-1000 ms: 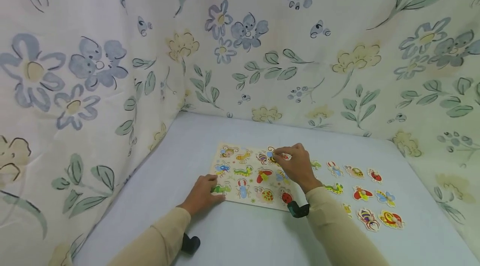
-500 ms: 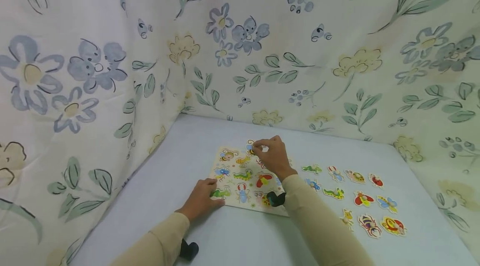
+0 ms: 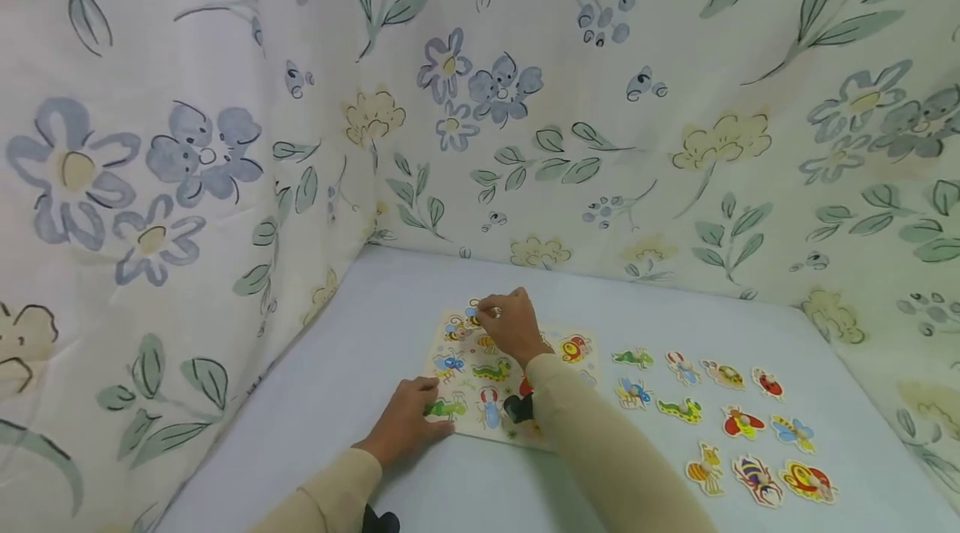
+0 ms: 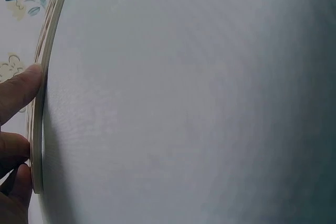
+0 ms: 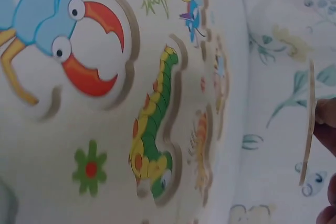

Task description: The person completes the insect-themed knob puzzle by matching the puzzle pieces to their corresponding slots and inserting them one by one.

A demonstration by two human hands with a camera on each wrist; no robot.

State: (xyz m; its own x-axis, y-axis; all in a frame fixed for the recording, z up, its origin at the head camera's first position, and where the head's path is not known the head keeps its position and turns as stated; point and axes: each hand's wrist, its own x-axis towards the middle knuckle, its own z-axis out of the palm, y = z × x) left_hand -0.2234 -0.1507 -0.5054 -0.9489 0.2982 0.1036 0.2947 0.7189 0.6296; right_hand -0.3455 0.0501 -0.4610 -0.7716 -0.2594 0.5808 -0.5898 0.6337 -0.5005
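Observation:
On the table lies a wooden insect puzzle board (image 3: 468,362) with shallow recesses shaped like bugs. My left hand (image 3: 408,420) holds its near left corner, thumb at the front edge and fingers at the left side. Thumb and fingers touch the board's edge (image 4: 38,124) in the left wrist view. Above the far left of the board, my right hand (image 3: 512,323) pinches a bee puzzle piece (image 3: 472,314). Seen edge-on in the right wrist view, the thin piece (image 5: 310,124) is apart from the board. Below it show a caterpillar recess (image 5: 157,124) and a beetle recess (image 5: 52,19).
Several loose insect pieces lie right of the board, among them a green caterpillar (image 3: 681,409), a spider (image 3: 757,480), a ladybird (image 3: 768,383) and a blue-winged butterfly (image 3: 793,434). Floral cloth (image 3: 562,141) hangs behind and to the left of the white table (image 3: 360,333).
My right hand has moved left over the board with the bee piece, from its upper right part to its upper left. My left hand stays at the corner. The head view has tilted slightly up.

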